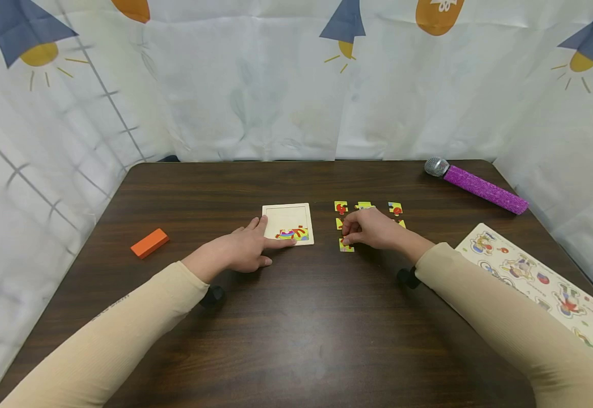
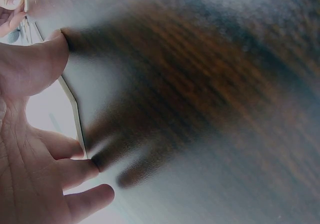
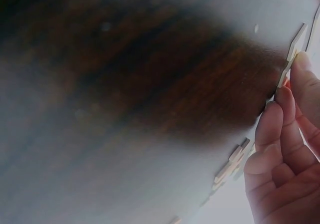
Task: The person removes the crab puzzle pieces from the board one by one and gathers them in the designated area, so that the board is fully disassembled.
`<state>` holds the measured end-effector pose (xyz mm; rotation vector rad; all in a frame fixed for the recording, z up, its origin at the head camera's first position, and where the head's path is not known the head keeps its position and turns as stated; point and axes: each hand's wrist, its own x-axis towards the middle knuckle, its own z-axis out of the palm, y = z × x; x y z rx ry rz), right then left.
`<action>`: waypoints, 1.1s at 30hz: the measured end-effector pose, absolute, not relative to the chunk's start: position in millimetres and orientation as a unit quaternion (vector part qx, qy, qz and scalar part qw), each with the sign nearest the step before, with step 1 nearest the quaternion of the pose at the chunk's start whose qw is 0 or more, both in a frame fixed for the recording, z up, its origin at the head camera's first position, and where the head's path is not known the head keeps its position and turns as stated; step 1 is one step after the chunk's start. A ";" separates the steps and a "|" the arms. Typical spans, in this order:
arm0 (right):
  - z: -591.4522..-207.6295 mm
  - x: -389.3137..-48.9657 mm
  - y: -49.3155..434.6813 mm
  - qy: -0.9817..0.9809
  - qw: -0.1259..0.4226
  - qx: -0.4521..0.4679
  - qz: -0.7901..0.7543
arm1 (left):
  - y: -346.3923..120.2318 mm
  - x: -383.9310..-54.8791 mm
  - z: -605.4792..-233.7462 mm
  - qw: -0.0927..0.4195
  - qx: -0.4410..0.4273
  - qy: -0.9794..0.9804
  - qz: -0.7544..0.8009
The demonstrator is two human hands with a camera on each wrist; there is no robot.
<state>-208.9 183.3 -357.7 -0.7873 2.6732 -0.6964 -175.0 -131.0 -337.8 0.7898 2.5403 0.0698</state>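
Observation:
A small square wooden puzzle tray (image 1: 287, 217) lies mid-table, with some joined colourful pieces (image 1: 293, 233) along its bottom edge. My left hand (image 1: 245, 246) rests at the tray's left and front edges, fingers spread and one fingertip over the lower rim. To the tray's right, my right hand (image 1: 375, 228) pinches a yellow puzzle piece (image 1: 347, 248) between thumb and fingertips. In the right wrist view that piece (image 3: 298, 42) appears edge-on, close to the tabletop. Several more yellow and red pieces (image 1: 341, 207) lie around and behind this hand, some partly hidden under it.
On the left lies an orange block (image 1: 149, 243). A purple glittery microphone (image 1: 485, 188) lies at the back right. A large board with printed figures (image 1: 541, 277) runs along the right side, partly beneath the right sleeve. White patterned curtain (image 1: 276, 85) surrounds the table.

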 end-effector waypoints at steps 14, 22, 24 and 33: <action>-349.8 -210.4 183.9 0.927 0.127 -0.268 -0.231 | -130.8 -176.5 -339.1 0.241 0.284 0.928 0.020; -337.4 -215.8 177.2 0.930 0.112 -0.260 -0.236 | -131.4 -175.5 -338.2 0.240 0.285 0.928 0.021; -334.4 -216.4 172.0 0.928 0.115 -0.262 -0.240 | -131.5 -175.5 -338.2 0.239 0.285 0.928 0.021; -336.0 -223.8 132.3 0.923 0.114 -0.287 -0.228 | -131.9 -175.2 -337.9 0.241 0.285 0.927 0.021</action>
